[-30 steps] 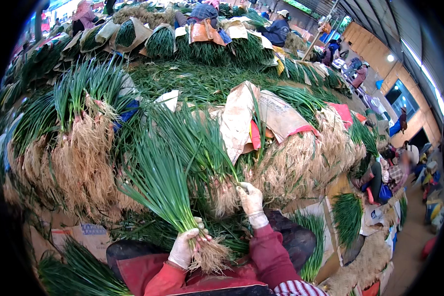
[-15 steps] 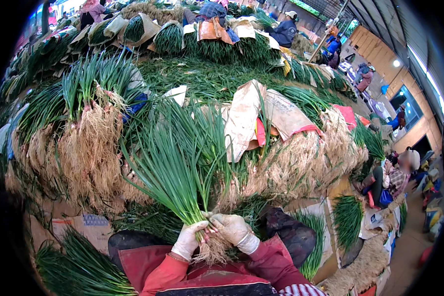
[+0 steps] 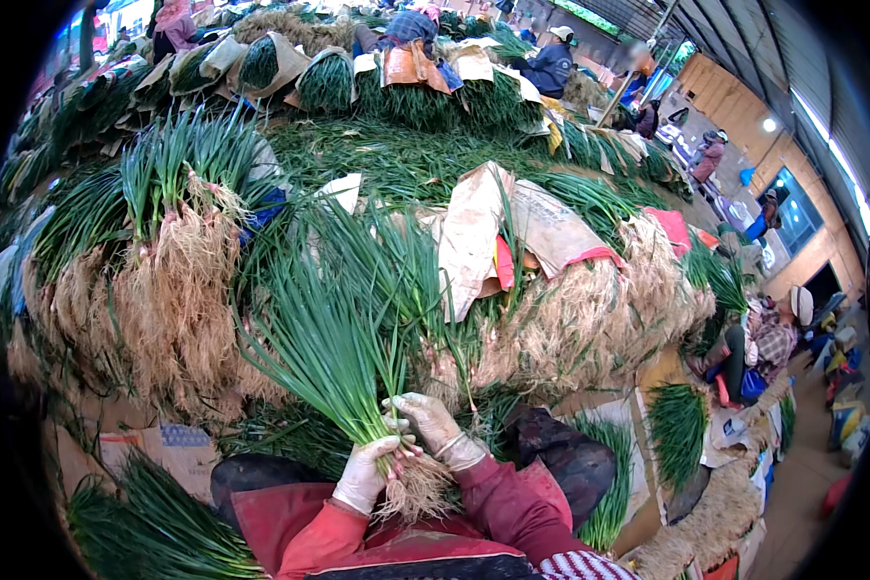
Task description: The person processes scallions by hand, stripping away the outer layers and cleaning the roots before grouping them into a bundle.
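The white-gloved left hand (image 3: 362, 474) clasped slender green scallions (image 3: 343, 377) above stringy tan roots (image 3: 418, 490), seemingly for alignment. The white-gloved right hand (image 3: 428, 422) pinched their edge.

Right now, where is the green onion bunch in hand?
Low in the head view, just left of centre: the left hand grips the green onion bunch just above its roots, and the right hand is at its right side.

The left hand (image 3: 362, 476) partly hides the onion stems (image 3: 365, 420); the lower edge cuts the striped sleeve (image 3: 585, 565); a distant person's head (image 3: 639, 57) is blurred.
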`<state>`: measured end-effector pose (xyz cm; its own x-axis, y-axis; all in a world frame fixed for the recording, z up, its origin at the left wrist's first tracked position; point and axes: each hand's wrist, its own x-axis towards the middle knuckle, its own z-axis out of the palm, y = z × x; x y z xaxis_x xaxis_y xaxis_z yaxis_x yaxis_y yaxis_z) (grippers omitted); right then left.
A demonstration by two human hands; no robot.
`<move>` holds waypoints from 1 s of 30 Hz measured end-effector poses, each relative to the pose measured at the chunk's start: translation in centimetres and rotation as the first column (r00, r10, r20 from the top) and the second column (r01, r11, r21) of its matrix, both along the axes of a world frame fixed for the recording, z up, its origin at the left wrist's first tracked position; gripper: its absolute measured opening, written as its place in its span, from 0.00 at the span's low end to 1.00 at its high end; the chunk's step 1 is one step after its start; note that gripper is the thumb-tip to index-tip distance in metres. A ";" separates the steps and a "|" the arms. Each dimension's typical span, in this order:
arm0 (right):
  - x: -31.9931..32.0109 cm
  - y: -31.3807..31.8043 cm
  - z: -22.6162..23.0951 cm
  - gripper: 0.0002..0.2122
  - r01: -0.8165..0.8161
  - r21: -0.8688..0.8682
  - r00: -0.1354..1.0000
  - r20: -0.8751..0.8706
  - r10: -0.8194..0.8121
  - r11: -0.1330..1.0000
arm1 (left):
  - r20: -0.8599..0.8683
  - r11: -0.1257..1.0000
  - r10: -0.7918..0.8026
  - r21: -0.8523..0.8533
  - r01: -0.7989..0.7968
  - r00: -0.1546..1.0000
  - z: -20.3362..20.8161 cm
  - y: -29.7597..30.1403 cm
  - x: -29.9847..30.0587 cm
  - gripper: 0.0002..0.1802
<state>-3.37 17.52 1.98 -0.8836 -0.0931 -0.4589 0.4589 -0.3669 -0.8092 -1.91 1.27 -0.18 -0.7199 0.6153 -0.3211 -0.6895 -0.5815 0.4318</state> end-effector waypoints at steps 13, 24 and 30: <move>2.4 3.2 -1.9 0.14 0.113 0.874 0.895 -0.296 0.333 0.473 | 0.004 0.998 0.055 0.030 -0.055 0.998 0.5 -1.3 0.2 0.27; 2.9 11.5 -9.1 0.13 0.173 0.692 0.972 -0.007 -0.233 0.700 | -0.030 0.993 -0.086 0.079 0.088 0.996 0.3 0.6 -0.4 0.25; 5.4 3.4 0.3 0.13 0.241 0.955 0.882 -0.290 0.372 0.173 | -0.022 0.999 -0.038 0.008 0.038 0.999 -0.1 1.1 -0.1 0.18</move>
<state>2.05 20.91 2.24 -0.9877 0.0733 0.1383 -0.0120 0.8453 -0.5342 -2.04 2.40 -0.33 -0.7025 0.6452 -0.3006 -0.7020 -0.5583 0.4422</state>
